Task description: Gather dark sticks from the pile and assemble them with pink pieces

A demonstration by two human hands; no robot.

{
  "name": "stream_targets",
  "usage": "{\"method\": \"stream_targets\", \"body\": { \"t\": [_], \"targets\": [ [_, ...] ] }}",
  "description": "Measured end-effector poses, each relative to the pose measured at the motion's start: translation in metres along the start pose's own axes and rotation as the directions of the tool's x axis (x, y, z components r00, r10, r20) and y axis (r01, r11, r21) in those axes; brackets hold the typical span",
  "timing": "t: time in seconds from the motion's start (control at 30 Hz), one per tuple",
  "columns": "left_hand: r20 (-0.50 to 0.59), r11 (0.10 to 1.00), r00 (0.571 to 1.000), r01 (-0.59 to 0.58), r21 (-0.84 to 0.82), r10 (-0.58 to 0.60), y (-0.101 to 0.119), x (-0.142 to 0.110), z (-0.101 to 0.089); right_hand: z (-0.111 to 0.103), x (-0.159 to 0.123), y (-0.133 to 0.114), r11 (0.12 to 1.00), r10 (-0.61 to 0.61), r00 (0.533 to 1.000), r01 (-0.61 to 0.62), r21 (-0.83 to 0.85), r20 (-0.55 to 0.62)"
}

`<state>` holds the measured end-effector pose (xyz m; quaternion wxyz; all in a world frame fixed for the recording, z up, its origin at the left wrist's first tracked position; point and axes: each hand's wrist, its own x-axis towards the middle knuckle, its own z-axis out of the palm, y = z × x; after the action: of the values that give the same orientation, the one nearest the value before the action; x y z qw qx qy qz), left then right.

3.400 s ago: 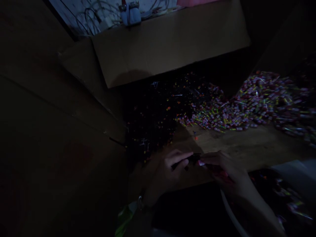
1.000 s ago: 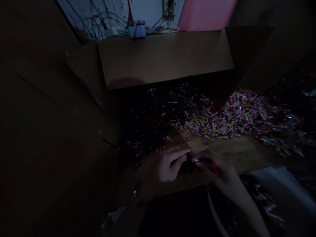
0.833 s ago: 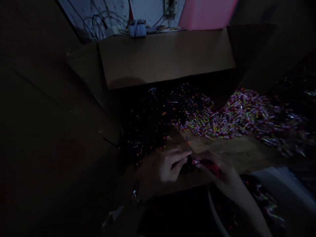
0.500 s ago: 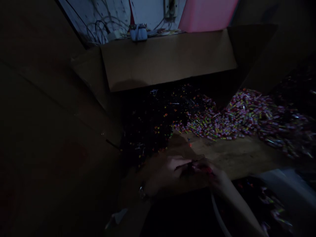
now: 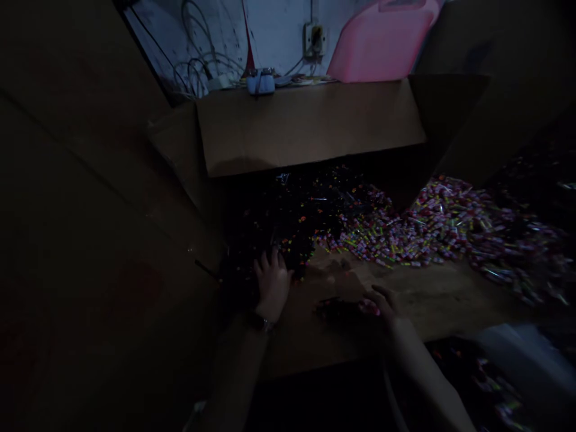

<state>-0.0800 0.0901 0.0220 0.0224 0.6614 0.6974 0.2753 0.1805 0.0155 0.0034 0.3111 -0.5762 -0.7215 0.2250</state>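
Observation:
In the head view my left hand (image 5: 273, 281) reaches into a heap of small dark pieces (image 5: 243, 258), its fingers spread and nothing visible in them. My right hand (image 5: 386, 307) is curled at the pink end of a small bundle of dark, thin pieces (image 5: 335, 307) over the wooden surface. Its fingers close around that pink end. Dim light hides whether the bundle rests on the wood. A band with a shiny face (image 5: 263, 322) is on my left wrist.
Small pink and yellow-green pieces (image 5: 414, 237) are heaped to the right. A cardboard box flap (image 5: 315, 126) stands behind the dark heap. Beyond are a pink plastic container (image 5: 382, 45), a wall socket (image 5: 314, 39) and cables (image 5: 198, 54). Cardboard (image 5: 90, 240) rises at left.
My hands were together around the dark and pink bundle. The left has let go and moved forward and left to the dark heap; the right stays by the bundle. The view has tilted up slightly.

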Motion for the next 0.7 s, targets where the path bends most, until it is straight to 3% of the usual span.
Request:
{"method": "stream_targets", "body": {
  "t": [0.17,0.23,0.3,0.37,0.43,0.53,0.63,0.7],
  "targets": [
    [0.052,0.945,0.989,0.15,-0.29,-0.141,-0.018,0.001,-0.012,-0.004,-0.01,-0.003,0.991,0.079,0.996,-0.083,-0.103,-0.042],
    [0.026,0.906,0.974,0.221,-0.36,-0.227,-0.016,0.0,-0.019,-0.007,-0.011,-0.007,0.986,0.086,0.985,-0.105,-0.126,-0.148],
    [0.014,0.827,0.941,0.305,-0.472,-0.339,-0.012,0.0,-0.023,-0.008,-0.009,-0.01,0.984,0.145,0.938,-0.171,-0.056,-0.314],
    [0.04,0.699,0.894,0.376,-0.608,-0.446,-0.005,0.0,-0.022,-0.004,-0.006,-0.014,0.963,0.267,0.891,-0.233,0.135,-0.367],
    [0.105,0.526,0.844,0.42,-0.739,-0.526,0.002,0.0,-0.017,0.003,-0.002,-0.021,0.911,0.339,0.903,-0.246,0.33,-0.263],
    [0.248,0.243,0.774,0.457,-0.856,-0.583,0.013,-0.001,-0.012,0.017,0.0,-0.037,0.822,0.287,0.956,-0.216,0.528,-0.055],
    [0.386,0.014,0.722,0.48,-0.877,-0.574,0.02,-0.005,-0.014,0.026,0.0,-0.055,0.644,0.277,0.956,-0.258,0.72,0.095],
    [0.445,-0.093,0.701,0.48,-0.873,-0.557,0.024,-0.008,-0.018,0.028,0.001,-0.066,0.513,0.314,0.937,-0.302,0.804,0.153]
  ]
}}
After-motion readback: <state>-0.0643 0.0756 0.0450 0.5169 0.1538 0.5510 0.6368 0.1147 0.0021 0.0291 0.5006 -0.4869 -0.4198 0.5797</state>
